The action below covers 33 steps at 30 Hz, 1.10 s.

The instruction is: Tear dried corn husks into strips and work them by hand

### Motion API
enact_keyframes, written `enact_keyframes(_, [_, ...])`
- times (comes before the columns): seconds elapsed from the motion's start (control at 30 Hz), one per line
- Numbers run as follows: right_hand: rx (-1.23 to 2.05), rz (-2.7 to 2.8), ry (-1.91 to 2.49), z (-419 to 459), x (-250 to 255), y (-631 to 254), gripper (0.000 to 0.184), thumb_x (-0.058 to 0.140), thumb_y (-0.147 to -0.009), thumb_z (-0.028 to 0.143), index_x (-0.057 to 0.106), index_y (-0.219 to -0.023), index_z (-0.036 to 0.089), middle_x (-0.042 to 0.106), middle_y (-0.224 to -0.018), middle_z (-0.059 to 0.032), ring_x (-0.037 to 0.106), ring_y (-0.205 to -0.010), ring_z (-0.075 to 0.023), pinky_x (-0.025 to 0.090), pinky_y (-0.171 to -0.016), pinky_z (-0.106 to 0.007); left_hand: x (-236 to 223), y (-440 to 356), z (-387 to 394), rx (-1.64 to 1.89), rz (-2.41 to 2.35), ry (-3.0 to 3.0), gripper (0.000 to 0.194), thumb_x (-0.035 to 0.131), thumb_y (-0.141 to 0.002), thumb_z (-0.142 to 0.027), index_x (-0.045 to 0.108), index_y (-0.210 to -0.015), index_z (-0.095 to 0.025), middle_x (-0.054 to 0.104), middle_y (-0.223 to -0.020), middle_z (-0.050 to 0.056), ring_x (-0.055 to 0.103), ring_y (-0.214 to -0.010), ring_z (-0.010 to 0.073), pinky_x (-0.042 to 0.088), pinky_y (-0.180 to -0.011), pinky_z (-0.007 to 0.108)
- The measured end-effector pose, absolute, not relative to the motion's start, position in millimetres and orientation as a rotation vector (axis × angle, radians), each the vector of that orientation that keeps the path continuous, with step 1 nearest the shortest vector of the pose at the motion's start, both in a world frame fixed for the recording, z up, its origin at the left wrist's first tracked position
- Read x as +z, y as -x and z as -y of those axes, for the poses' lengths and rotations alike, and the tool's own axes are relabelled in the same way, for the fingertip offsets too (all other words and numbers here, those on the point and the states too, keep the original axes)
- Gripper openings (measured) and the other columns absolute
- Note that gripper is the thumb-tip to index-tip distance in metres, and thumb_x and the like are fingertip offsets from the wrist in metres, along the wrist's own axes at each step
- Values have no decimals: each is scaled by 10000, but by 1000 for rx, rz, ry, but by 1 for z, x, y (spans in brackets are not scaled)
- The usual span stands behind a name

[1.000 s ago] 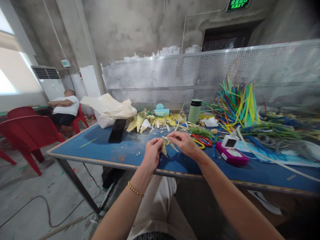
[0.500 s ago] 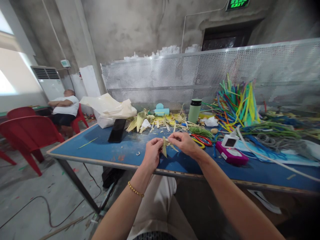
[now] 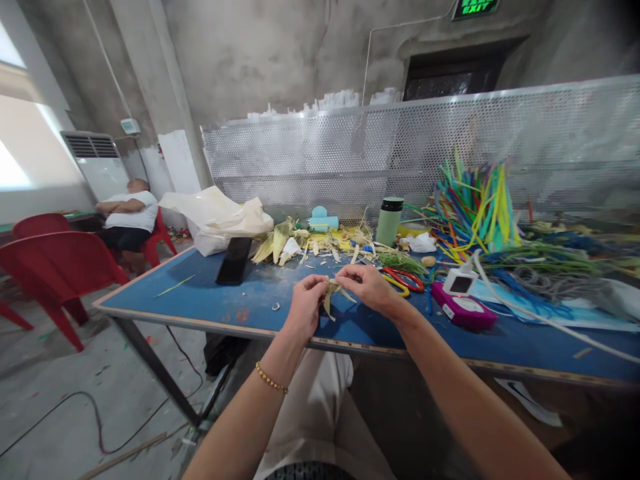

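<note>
Above the front part of the blue table (image 3: pixel 185 303), both hands meet at a small piece of pale dried husk (image 3: pixel 328 305) with narrow strips hanging down. My left hand (image 3: pixel 306 303) pinches it from the left between thumb and fingers; a beaded bracelet (image 3: pixel 271 379) circles that wrist. From the right, my right hand (image 3: pixel 369 285) pinches the same husk near its top, fingertips almost touching the left ones. The exact fold between the fingertips is hidden. Just beyond my right hand lie scissors (image 3: pixel 406 280) with red and yellow handles.
Husk scraps (image 3: pixel 280 243) and a white bag (image 3: pixel 215 217) lie at the back, near a black phone (image 3: pixel 234 261). A green bottle (image 3: pixel 389 221) stands behind my hands. Rightward are a magenta box (image 3: pixel 463 307), a white cable (image 3: pixel 530 313) and colourful strips (image 3: pixel 480 207). A person (image 3: pixel 127 213) sits far left.
The husk has turned slightly, its hanging strip now narrower and more curved. Both hands stay in nearly the same place, still pinching it.
</note>
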State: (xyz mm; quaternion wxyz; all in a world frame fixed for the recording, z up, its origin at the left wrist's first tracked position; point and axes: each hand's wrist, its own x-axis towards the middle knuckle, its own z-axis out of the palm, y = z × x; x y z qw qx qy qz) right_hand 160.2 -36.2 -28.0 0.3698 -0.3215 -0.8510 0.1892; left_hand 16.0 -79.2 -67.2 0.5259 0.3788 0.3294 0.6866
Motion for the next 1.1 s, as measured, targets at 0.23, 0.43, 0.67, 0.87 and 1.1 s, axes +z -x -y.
enact_keyframes(0.23, [417,2193,868,38,-27,-160,221,522,-825,291,632,-697,148,585,-634,0,466,-600,-114,337,-580,-237,-63,-16,82,1629,-774,-865,152,707,-582,-214,626,-680,-131,552,-589,-11,444,-514,69,330,-500,205])
enact_keyframes(0.43, [429,2181,870,37,-28,-160,228,521,-827,303,626,-694,151,579,-628,1,465,-598,-116,342,-583,-239,-62,-16,84,1632,-750,-887,217,744,-622,-306,626,-664,-129,538,-568,-18,435,-502,66,334,-490,210])
enact_keyframes(0.67, [426,2164,868,40,-25,-160,239,529,-829,315,636,-689,153,591,-626,-5,469,-591,-121,342,-569,-245,-66,-16,82,1606,-756,-955,334,805,-583,-389,664,-717,-118,599,-635,14,503,-548,87,396,-555,236])
enact_keyframes(0.87, [445,2167,879,37,-29,-161,220,537,-828,323,631,-720,155,590,-640,-7,480,-592,-121,348,-553,-238,-67,-17,83,1606,-764,-940,320,823,-561,-340,691,-746,-113,621,-648,21,520,-561,89,404,-565,230])
enact_keyframes(1.1, [561,2146,831,37,-28,-161,151,568,-806,309,586,-756,168,539,-606,25,437,-527,-97,336,-519,-226,-68,-17,82,1611,-778,-930,308,828,-548,-332,688,-705,-108,621,-627,29,522,-554,93,407,-558,229])
